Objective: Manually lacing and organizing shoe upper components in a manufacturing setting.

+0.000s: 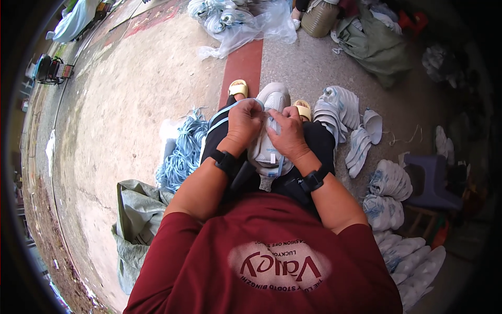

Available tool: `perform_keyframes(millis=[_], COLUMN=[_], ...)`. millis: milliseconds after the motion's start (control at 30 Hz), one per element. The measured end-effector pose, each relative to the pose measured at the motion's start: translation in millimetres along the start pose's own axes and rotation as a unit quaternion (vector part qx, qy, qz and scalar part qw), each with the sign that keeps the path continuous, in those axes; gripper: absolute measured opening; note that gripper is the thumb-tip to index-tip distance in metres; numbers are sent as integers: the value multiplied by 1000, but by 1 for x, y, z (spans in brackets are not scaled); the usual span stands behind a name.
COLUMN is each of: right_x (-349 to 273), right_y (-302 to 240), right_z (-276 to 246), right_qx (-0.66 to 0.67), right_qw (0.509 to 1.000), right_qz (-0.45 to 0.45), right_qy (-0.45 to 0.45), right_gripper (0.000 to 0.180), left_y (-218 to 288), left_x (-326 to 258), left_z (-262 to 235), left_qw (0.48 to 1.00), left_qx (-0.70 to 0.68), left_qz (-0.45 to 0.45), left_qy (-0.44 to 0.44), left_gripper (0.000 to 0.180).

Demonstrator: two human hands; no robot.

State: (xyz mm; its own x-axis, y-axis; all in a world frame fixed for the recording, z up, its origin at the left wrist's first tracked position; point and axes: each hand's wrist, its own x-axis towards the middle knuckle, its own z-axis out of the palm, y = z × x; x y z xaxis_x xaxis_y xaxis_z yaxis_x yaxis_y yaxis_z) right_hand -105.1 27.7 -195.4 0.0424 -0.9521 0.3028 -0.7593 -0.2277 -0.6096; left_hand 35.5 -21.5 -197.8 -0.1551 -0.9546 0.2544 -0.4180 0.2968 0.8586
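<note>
Pinching a light blue lace (pixel 230 112), the left hand (pixel 243 121) and right hand (pixel 286 135) work at a white shoe (pixel 269 133) on the lap. Loose lace trailing toward 9 o'clock could snag or slip out of the eyelets.

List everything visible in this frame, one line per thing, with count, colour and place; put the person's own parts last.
shoe: one, white, on the lap, under both hands
lace: one, light blue, running from the left hand across the left knee
lace bundle: one heap, light blue, on the ground to the left
shoe piles: several, white, on the ground to the right
sack: one, grey-green, lower left
plastic bags: clear, top centre
stool: one, purple, right
sandals: two, yellow, on the feet
wristbands: two, black, one on each wrist
left hand: on the shoe, pinching the lace
right hand: on the shoe
</note>
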Motion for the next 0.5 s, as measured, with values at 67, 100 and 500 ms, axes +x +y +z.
perform_keyframes(millis=[67, 100, 500], right_x=[-1, -1, 0], right_y=[-1, -2, -24], right_z=[-1, -1, 4], right_qx=[-8, -18, -40], right_qw=[1000, 1000, 990], right_qz=[2, 5, -41], right_qy=[-3, -8, 129], right_gripper=[43, 43, 6], left_y=[1, 1, -6], left_x=[2, 5, 4], left_z=[0, 0, 1], left_qw=[998, 998, 986], left_qx=[-39, -7, 142], left_qz=[-57, -53, 63], left_qy=[-11, -37, -62], left_gripper=[10, 6, 12])
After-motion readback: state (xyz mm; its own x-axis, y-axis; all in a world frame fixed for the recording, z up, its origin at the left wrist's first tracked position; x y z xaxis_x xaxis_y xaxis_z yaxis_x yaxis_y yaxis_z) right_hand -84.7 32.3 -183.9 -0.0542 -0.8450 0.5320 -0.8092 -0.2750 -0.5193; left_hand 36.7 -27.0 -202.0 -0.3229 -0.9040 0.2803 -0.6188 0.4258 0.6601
